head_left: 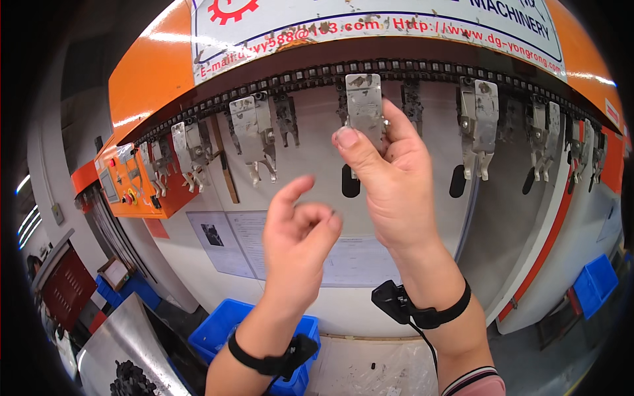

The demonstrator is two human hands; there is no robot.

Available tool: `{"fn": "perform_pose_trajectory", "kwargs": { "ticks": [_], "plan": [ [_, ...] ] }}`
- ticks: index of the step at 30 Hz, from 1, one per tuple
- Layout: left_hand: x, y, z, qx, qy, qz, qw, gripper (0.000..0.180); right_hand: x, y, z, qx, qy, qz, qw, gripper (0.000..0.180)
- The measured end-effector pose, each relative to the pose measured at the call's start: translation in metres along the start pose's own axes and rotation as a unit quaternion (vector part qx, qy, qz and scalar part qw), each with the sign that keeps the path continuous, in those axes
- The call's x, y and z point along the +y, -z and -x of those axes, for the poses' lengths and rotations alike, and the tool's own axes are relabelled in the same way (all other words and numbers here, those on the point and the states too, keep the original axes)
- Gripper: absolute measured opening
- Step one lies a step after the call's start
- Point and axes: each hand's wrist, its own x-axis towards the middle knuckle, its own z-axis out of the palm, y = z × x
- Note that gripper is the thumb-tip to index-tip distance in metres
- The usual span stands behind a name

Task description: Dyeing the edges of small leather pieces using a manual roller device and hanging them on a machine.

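Black wristbands point(450, 315) up nearest, one round each of my forearms, and now to the fingers: right hand point(399, 171) has the metal clip point(364, 99) pinched, thumb on its near face, far middle, under the dark chain point(317, 71). Black oval piece point(351, 183) hangs just below it. Left hand point(297, 241) sits nearer, fingers curled; whether it grips anything, I can't tell. Blue bin point(228, 318) stands low, behind my left forearm.
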Motion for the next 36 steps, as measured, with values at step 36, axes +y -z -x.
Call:
{"fn": "perform_pose_trajectory", "kwargs": {
  "ticks": [36],
  "plan": [
    [0.227, 0.17, 0.441, 0.541, -0.024, -0.59, 0.599, 0.019, 0.2, -0.339, 0.353, -0.563, -0.121, 0.164, 0.801, 0.035]
  ]
}}
